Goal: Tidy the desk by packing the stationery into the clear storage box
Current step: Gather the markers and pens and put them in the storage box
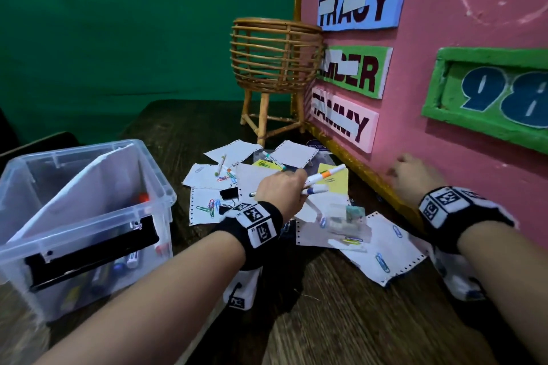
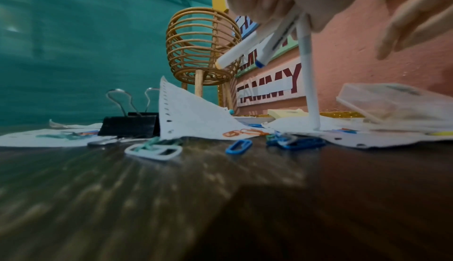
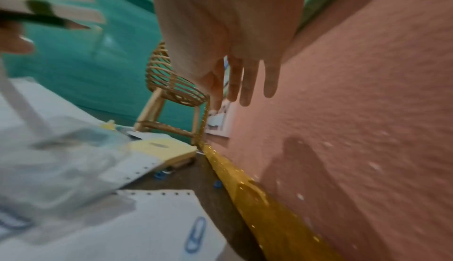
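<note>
My left hand [image 1: 281,187] hovers over the scattered papers and grips a bunch of white marker pens [image 1: 324,175], seen from below as pens [image 2: 274,46] fanning out of the fist, one pointing down to the paper. The clear storage box [image 1: 142,207] stands at the left with markers, a sheet and a black strip inside. My right hand [image 1: 415,178] hangs beside the pink board, fingers [image 3: 247,83] straight and relaxed, holding nothing. Paper sheets [image 1: 391,249], coloured paper clips [image 1: 211,207], a yellow note pad [image 1: 335,181] and a small clear case [image 1: 350,222] lie on the desk.
A pink board [image 1: 444,133] with name labels and a glittery yellow base [image 3: 257,197] walls off the right. A rattan basket on legs [image 1: 274,65] stands behind the papers. Black binder clips [image 2: 130,123] sit among the clips. The dark wooden desk [image 1: 355,320] runs toward me.
</note>
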`<state>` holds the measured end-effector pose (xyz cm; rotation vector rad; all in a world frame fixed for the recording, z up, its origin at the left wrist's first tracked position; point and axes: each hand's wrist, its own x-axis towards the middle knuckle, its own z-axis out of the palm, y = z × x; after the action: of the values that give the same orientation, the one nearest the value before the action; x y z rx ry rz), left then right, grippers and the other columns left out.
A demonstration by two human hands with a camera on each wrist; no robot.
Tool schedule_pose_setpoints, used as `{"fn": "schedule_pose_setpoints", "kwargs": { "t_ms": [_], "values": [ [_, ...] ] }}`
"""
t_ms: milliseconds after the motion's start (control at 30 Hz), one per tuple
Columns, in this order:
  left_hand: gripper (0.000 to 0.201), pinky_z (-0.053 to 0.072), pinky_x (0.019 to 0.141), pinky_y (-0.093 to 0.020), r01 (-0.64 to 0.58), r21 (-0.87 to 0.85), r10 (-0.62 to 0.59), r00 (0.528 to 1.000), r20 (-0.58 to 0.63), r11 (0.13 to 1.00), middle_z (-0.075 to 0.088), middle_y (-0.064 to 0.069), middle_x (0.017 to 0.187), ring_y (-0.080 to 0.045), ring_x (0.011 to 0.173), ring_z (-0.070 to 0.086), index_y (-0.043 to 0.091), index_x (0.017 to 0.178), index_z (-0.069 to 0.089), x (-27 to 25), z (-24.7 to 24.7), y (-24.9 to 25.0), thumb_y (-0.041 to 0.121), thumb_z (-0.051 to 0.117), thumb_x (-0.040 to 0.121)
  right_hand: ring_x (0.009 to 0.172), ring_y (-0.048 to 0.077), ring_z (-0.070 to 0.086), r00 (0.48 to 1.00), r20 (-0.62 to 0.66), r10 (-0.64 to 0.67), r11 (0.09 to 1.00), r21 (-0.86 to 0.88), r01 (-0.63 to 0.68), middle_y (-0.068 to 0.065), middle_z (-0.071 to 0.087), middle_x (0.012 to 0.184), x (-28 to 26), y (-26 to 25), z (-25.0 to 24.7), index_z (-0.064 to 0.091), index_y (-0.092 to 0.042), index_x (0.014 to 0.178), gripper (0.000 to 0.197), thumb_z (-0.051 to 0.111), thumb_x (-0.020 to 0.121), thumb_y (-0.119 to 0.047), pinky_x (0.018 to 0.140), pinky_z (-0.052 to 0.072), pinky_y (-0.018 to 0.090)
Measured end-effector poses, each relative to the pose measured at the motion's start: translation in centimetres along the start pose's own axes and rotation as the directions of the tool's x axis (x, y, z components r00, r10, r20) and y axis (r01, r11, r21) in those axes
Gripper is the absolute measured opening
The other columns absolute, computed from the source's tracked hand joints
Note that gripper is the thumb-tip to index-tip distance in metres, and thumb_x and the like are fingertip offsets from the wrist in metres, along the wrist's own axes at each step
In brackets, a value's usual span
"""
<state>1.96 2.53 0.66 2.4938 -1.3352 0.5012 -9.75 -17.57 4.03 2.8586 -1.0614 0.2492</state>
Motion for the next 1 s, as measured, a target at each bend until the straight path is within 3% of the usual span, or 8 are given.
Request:
{"fn": "schedule_pose_setpoints", "kwargs": {
  "t_ms": [100,267,433,600,667,733,867,1000],
  "values": [
    [0.027,0.042,0.072,-0.035,0.074,-0.018,-0.074,0.997,-0.007,0.997,0.062,-0.012,0.108,-0.03,0.105,0.053,0.01,0.112,0.05,0.9,0.4,-0.7,0.029,0.047,0.094,0.118,0.029,0.049,0.984,0.177,-0.019,0.999,-0.037,0.026,0.011,0.049,0.131,1.1,1.2,1.8,0.059,-0.013,0.12,0.034,0.043,0.09,-0.007,0.1,0.042,0.038],
    [0.03,0.043,0.084,-0.035,0.128,0.006,-0.128,0.991,-0.023,0.992,0.052,-0.012,0.116,-0.028,0.114,0.042,0.012,0.115,0.053,2.3,1.3,-1.6,0.029,0.05,0.091,0.136,0.019,0.033,0.938,0.242,-0.247,0.969,0.034,0.246,-0.004,0.034,0.149,3.5,-0.5,4.5,0.045,-0.024,0.136,0.059,0.038,0.085,0.005,0.111,0.03,0.033],
    [0.028,0.035,0.089,-0.035,0.133,0.001,-0.133,0.991,-0.022,0.991,0.053,-0.009,0.115,-0.028,0.112,0.044,0.015,0.113,0.055,3.0,1.9,-1.8,0.031,0.048,0.091,0.141,0.018,0.026,0.883,0.37,-0.289,0.957,0.14,0.254,-0.001,0.018,0.156,4.9,-2.0,6.9,0.024,-0.022,0.146,0.063,0.036,0.089,0.002,0.112,0.023,0.024],
    [0.03,0.044,0.081,-0.036,0.155,-0.028,-0.154,0.988,0.032,0.987,0.064,-0.01,0.103,-0.031,0.096,0.059,0.013,0.109,0.052,3.2,2.0,-1.4,0.038,0.045,0.094,0.123,0.023,0.049,0.944,0.278,-0.176,0.976,0.173,0.131,0.005,0.053,0.136,4.7,-0.9,6.3,0.061,-0.016,0.12,0.043,0.037,0.088,-0.001,0.099,0.039,0.026],
    [0.034,0.048,0.073,-0.037,0.176,-0.073,-0.174,0.984,0.031,0.982,0.064,-0.011,0.099,-0.033,0.092,0.06,0.012,0.107,0.053,3.1,2.0,-1.3,0.042,0.046,0.093,0.12,0.023,0.051,0.954,0.242,-0.175,0.974,0.185,0.131,0.004,0.056,0.133,4.4,-0.7,6.2,0.063,-0.017,0.117,0.042,0.04,0.086,0.0,0.097,0.041,0.026],
    [0.035,0.049,0.07,-0.037,0.183,-0.091,-0.184,0.983,-0.003,0.979,0.065,-0.011,0.095,-0.033,0.088,0.061,0.011,0.102,0.054,3.1,2.0,-1.2,0.045,0.046,0.092,0.125,0.023,0.046,0.954,0.215,-0.211,0.961,0.222,0.162,0.003,0.048,0.14,4.3,-0.8,6.2,0.055,-0.018,0.126,0.049,0.039,0.085,0.002,0.098,0.039,0.026],
    [0.035,0.048,0.069,-0.037,0.192,-0.102,-0.194,0.981,-0.019,0.976,0.066,-0.011,0.092,-0.032,0.085,0.061,0.012,0.098,0.055,3.0,2.0,-1.2,0.046,0.046,0.092,0.129,0.024,0.042,0.9,0.356,-0.252,0.957,0.228,0.178,0.002,0.031,0.151,4.3,-1.1,6.3,0.033,-0.03,0.142,0.065,0.039,0.087,0.003,0.086,0.042,0.021],
    [0.033,0.047,0.067,-0.035,0.19,-0.099,-0.193,0.981,-0.018,0.977,0.065,-0.01,0.089,-0.031,0.083,0.061,0.013,0.095,0.056,3.0,1.9,-1.1,0.045,0.046,0.092,0.114,0.028,0.054,0.969,0.222,-0.108,0.975,0.215,0.06,0.01,0.057,0.129,4.8,-0.4,7.0,0.06,-0.012,0.117,0.035,0.042,0.088,-0.005,0.09,0.045,0.028]
  ]
}}
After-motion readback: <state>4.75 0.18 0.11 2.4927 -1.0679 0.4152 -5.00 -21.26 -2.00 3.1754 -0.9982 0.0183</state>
